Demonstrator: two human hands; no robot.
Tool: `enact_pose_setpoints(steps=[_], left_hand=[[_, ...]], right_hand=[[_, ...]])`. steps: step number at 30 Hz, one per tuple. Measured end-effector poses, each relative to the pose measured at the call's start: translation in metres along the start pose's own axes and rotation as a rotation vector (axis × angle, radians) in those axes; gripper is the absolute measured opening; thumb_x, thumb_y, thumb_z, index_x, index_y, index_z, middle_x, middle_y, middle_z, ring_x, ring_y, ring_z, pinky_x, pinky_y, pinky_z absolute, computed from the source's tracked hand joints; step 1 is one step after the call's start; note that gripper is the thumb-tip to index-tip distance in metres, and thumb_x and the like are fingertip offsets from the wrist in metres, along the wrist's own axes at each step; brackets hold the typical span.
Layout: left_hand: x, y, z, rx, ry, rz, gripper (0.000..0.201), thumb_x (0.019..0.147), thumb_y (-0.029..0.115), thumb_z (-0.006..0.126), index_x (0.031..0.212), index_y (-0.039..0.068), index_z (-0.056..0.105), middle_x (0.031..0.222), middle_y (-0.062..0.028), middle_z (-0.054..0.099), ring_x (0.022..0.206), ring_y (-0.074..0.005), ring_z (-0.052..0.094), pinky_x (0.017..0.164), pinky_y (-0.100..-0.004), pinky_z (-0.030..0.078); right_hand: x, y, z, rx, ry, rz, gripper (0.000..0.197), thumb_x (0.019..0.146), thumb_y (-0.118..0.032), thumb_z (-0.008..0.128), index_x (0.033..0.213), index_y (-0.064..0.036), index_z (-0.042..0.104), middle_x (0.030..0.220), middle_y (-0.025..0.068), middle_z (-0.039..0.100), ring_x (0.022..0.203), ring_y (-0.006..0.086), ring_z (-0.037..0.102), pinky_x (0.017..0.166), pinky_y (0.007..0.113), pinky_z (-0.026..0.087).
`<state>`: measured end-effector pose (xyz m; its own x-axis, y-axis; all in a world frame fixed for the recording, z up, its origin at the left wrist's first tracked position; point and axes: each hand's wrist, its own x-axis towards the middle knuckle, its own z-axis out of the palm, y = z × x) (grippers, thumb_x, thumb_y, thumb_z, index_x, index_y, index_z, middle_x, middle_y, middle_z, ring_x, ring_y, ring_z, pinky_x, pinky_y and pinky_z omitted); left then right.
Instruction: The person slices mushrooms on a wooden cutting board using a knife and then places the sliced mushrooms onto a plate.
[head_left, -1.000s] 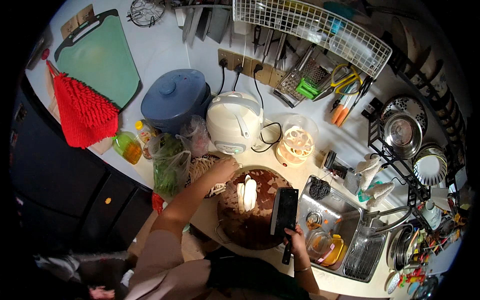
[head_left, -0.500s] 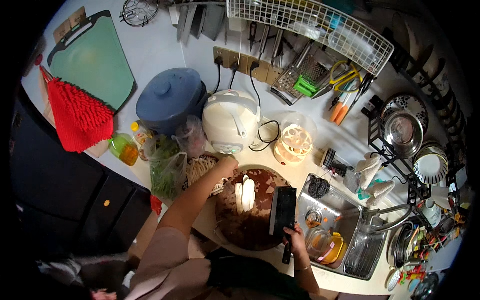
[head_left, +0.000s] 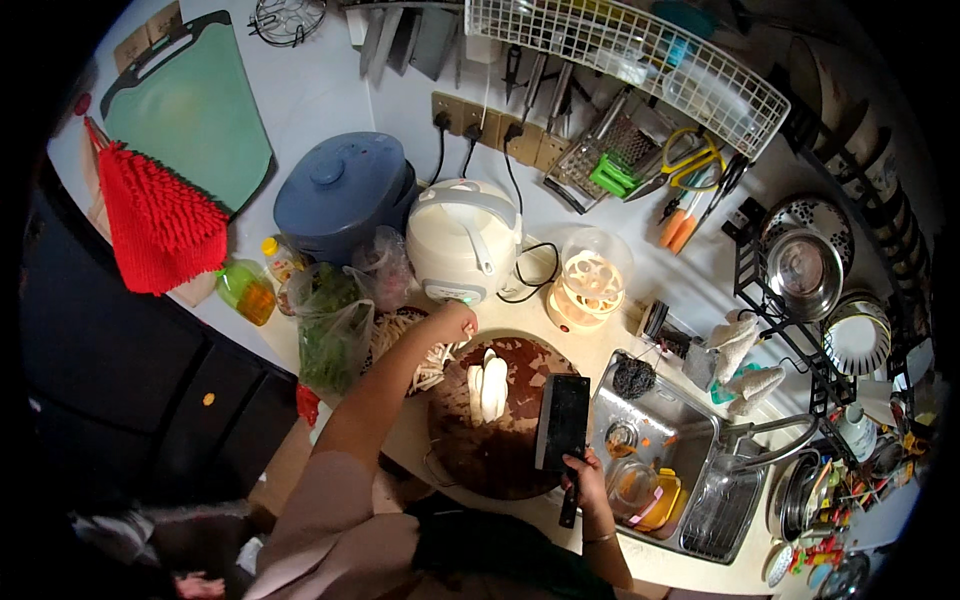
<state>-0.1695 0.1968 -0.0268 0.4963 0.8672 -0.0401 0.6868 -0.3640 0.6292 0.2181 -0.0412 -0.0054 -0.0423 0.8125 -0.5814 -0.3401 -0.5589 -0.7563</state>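
Note:
My right hand (head_left: 590, 478) is wrapped round the handle of a dark-bladed cleaver (head_left: 563, 422), which lies over the right side of a round, brown, worn chopping board (head_left: 500, 462). Long white slices (head_left: 488, 388), perhaps of mushroom or a root vegetable, rest together near the board's middle. Beyond the board's far left edge, my left hand (head_left: 457, 322) hovers with its fingers curled; what they hold, if anything, cannot be made out. Just below that hand, pale cut strips (head_left: 428, 372) are heaped on a plate, partly covered by my left forearm.
A white rice cooker (head_left: 463, 240) and a blue lidded pot (head_left: 340, 190) stand behind the board. Left of it sits a clear bag of greens (head_left: 332, 330). To the right is a steel sink (head_left: 655, 400) with a yellow container (head_left: 662, 500). A small egg steamer (head_left: 588, 290) stands behind.
My left hand has shifted slightly up and away from the board, with the fingers still curled. The cleaver, my right hand and the white slices stay nearly in place.

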Motion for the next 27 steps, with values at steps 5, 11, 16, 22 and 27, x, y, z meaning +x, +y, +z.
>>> enact_pose_setpoints(steps=[5, 11, 16, 22, 27], left_hand=[[-0.051, 0.024, -0.052, 0.029, 0.054, -0.142, 0.032, 0.067, 0.009, 0.079, 0.097, 0.003, 0.073, 0.087, -0.0122, 0.071, 0.079, -0.0244, 0.067, 0.07, -0.0375, 0.054], [-0.074, 0.012, -0.068, 0.355, 0.023, -0.365, 0.031, 0.07, 0.011, 0.077, 0.101, 0.005, 0.075, 0.089, -0.0153, 0.072, 0.082, -0.0301, 0.068, 0.072, -0.0424, 0.054], [-0.051, 0.045, -0.049, 0.493, 0.172, -0.341, 0.017, 0.076, 0.011, 0.072, 0.093, 0.007, 0.076, 0.09, -0.0161, 0.071, 0.086, -0.035, 0.068, 0.076, -0.0456, 0.055], [-0.011, 0.081, -0.017, 0.548, -0.153, -0.452, 0.021, 0.076, 0.017, 0.076, 0.095, 0.007, 0.075, 0.096, -0.0133, 0.073, 0.094, -0.0309, 0.07, 0.077, -0.0443, 0.056], [0.003, 0.049, 0.008, 0.562, -0.229, -0.486, 0.031, 0.07, 0.02, 0.081, 0.097, 0.006, 0.075, 0.1, -0.0153, 0.073, 0.096, -0.0299, 0.07, 0.078, -0.0409, 0.057]], right_hand=[[-0.002, -0.003, 0.006, 0.007, -0.001, 0.02, 0.015, 0.086, 0.0, 0.064, 0.098, -0.0098, 0.062, 0.073, 0.0006, 0.061, 0.043, 0.0135, 0.049, 0.037, 0.027, 0.039], [-0.006, -0.011, 0.011, 0.003, -0.011, 0.028, 0.012, 0.085, -0.001, 0.064, 0.092, -0.0106, 0.061, 0.074, 0.0002, 0.061, 0.046, 0.0129, 0.051, 0.037, 0.026, 0.039], [-0.003, -0.007, 0.006, 0.001, -0.011, 0.005, 0.014, 0.085, -0.001, 0.064, 0.096, -0.0098, 0.061, 0.075, 0.0003, 0.061, 0.046, 0.0128, 0.052, 0.037, 0.026, 0.04], [-0.006, -0.01, 0.007, -0.053, -0.01, 0.018, 0.014, 0.085, -0.002, 0.064, 0.097, -0.0097, 0.061, 0.074, 0.0007, 0.062, 0.043, 0.013, 0.05, 0.036, 0.026, 0.039], [-0.001, -0.004, 0.0, -0.025, -0.025, 0.001, 0.014, 0.086, -0.002, 0.065, 0.098, -0.0092, 0.063, 0.073, 0.0016, 0.063, 0.043, 0.0134, 0.049, 0.036, 0.026, 0.039]])
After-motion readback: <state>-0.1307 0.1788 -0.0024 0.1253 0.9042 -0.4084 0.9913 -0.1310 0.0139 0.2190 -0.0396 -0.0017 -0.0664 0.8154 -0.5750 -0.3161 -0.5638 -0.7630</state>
